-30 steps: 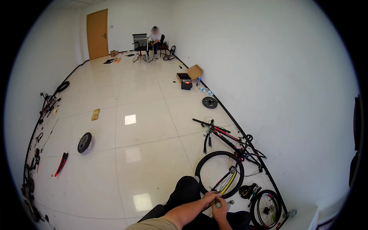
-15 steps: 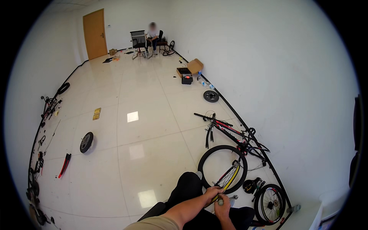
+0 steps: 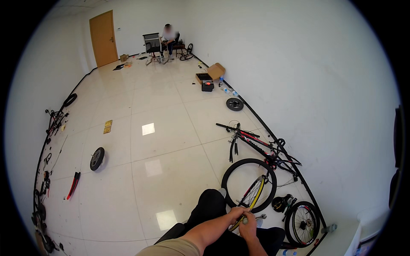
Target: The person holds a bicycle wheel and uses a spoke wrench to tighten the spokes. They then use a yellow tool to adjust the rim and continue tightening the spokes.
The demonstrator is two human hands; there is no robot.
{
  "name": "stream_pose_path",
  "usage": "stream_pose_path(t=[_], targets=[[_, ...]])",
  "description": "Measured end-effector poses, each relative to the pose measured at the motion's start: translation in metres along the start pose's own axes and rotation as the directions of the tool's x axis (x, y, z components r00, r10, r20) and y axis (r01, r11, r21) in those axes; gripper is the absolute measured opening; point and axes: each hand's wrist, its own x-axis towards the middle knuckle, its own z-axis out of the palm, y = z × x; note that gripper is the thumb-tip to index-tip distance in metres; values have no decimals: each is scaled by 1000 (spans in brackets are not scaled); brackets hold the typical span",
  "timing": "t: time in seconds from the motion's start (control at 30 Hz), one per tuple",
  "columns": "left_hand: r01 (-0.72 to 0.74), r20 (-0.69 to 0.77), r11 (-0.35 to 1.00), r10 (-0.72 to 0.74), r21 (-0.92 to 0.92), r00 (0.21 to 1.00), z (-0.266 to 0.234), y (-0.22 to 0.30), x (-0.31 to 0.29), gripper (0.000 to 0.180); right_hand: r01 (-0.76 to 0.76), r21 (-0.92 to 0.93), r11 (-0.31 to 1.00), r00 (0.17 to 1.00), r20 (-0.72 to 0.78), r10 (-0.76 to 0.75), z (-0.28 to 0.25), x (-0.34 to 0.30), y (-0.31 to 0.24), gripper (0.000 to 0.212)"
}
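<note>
Between my knees stands a spoked wheel rim [image 3: 257, 197] with a yellow band along its edge, tilted and seen nearly edge-on. My left hand [image 3: 237, 214] is closed round the near part of this rim. Just beside it, my right hand [image 3: 247, 228] is closed on something with a rounded, pale greenish end, perhaps a handle; its kind is hidden by the fingers. A loose black tyre [image 3: 225, 186] lies on the floor in front of me, beyond the rim. A metal wrench-like tool [image 3: 261, 216] shows right of my hands.
A black and red bicycle frame [image 3: 256, 147] lies ahead on the right. Another spoked wheel [image 3: 302, 224] leans near the right wall. Left are a small wheel [image 3: 97, 158], a red and black fender-like piece [image 3: 73, 186] and scattered parts. A person [image 3: 169, 38] sits far off by chairs.
The view has shifted slightly. Both hands stay closed near the wheel rim, with hardly any change in their grip.
</note>
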Motion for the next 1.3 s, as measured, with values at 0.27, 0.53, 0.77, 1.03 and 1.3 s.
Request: stream_pose_path(t=[0.27,0.53,0.77,1.03,1.3], targets=[[-11,-16,997,13,72,1000,-15,-8,25,33,18,80,997,1000,-18,-17,-2,4,1,37],[-113,-96,994,113,8,989,6,3,10,39,-175,196,965,983,-23,183,-43,-3,-34,38],[-183,-64,974,193,131,979,-1,-12,11,46,-99,766,635,811,-308,498,-129,-11,-31,31],[-226,-57,925,255,305,965,0,-3,0,34,246,968,-48,527,-92,845,-214,-57,87,24],[-163,-77,948,190,275,979,-13,30,-15,27,317,884,-345,513,146,846,-214,-55,45,25]])
